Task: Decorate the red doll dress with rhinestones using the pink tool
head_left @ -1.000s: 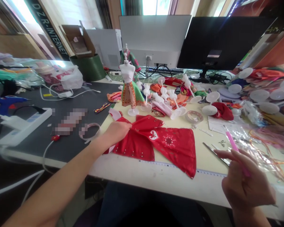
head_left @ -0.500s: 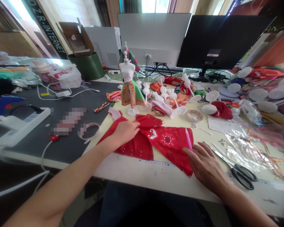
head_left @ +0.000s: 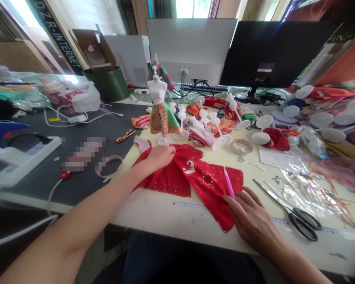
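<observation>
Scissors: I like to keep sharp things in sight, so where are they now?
In the head view, the scissors lie on the right of the table, between the right hand and the crinkled clear plastic.

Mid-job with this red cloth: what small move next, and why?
Perhaps the right hand should gently draw the right panel of the red cloth straighter: the cloth bunches where the left hand grips it, that panel slants toward the desk's near edge, and the right hand, holding a pink pen-like tool, is at the panel's edge.
</observation>
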Motion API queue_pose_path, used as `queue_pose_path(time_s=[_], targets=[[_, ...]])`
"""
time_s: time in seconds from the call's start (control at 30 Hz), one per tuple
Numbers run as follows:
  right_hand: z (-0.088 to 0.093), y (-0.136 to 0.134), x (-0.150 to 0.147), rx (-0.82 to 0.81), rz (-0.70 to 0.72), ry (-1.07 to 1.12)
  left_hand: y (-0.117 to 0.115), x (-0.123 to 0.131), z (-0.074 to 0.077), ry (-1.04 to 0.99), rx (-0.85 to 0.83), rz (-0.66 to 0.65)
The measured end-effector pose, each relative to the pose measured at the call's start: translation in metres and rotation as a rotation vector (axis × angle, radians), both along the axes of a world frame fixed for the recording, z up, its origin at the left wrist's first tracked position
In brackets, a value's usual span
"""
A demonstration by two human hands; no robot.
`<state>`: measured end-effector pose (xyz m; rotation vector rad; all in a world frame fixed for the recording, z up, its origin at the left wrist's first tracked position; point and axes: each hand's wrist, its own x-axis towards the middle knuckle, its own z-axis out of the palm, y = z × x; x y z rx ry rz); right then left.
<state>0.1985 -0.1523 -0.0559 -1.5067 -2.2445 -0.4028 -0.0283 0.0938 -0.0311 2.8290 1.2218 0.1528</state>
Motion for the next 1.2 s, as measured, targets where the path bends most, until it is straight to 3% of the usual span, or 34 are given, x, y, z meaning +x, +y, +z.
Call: queue_pose_path(time_s=[0.23, 0.37, 0.57, 0.73, 0.97, 1.1, 1.2], targets=[[0.002, -0.004, -0.044, -0.098, 0.191, 0.031, 0.021, 0.030, 0.002, 0.029, 0.067, -0.083], [0.005, 0.000, -0.056, -0.200, 0.230, 0.011, 0.021, 0.038, 0.002, 0.008, 0.093, -0.051], [0.016, 0.008, -0.037, -0.129, 0.267, 0.075, -0.008, 0.010, 0.006, -0.071, 0.105, 0.082], [0.012, 0.008, -0.026, -0.136, 0.247, 0.035, -0.031, -0.025, 0.000, -0.028, 0.004, 0.078], [0.009, 0.009, -0.030, -0.174, 0.244, 0.033, -0.021, -0.035, 0.000, 0.058, 0.009, 0.069], [0.008, 0.008, -0.028, -0.174, 0.261, 0.061, -0.016, -0.036, 0.008, 0.104, 0.153, 0.195], [0.009, 0.008, -0.024, -0.183, 0.290, 0.111, -0.024, -0.030, 0.014, 0.091, 0.219, 0.267]])
